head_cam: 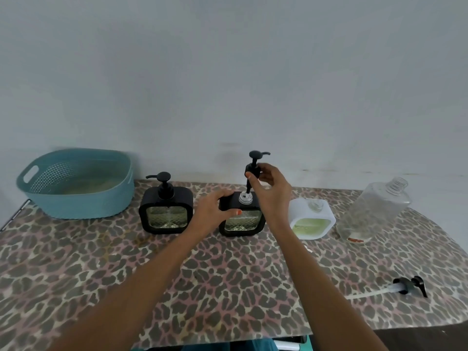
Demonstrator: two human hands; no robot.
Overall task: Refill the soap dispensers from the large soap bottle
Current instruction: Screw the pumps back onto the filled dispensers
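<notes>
head view: near to far, all places given from the middle dispenser.
loose pump [410, 287]: nearest thing, lying flat on the table [228, 287] well to the right of and nearer than the middle dispenser; its clear tube points left.
left hand [212, 211]: grasping the middle dispenser [241, 216] at its top left shoulder, thumb on the front face, steadying it.
right hand [271, 188]: pinching the collar of the held pump [253, 171] just above the middle dispenser's open neck.
held pump, axis: long axis upright, near vertical; spout points right, stem end points down and sits at or just inside the neck.
step in hand: the pump is parted from the middle dispenser; whether it is coming out or going back in cannot be told from one moment.
next move: if refilling, the stem must clear the neck straight upward; if closing, it must drop in straight and the collar be screwed on while the left hand braces.
white dispenser [311, 219]: just right of the middle dispenser, neck open, green soap in its lower part.
large bottle [372, 211]: further right, clear, uncapped, tilted; its neck points up and right; it looks almost empty.
left dispenser [166, 211]: just left of the middle dispenser, pump fitted, spout pointing left.
basket [76, 183]: far left, against the wall.
</notes>
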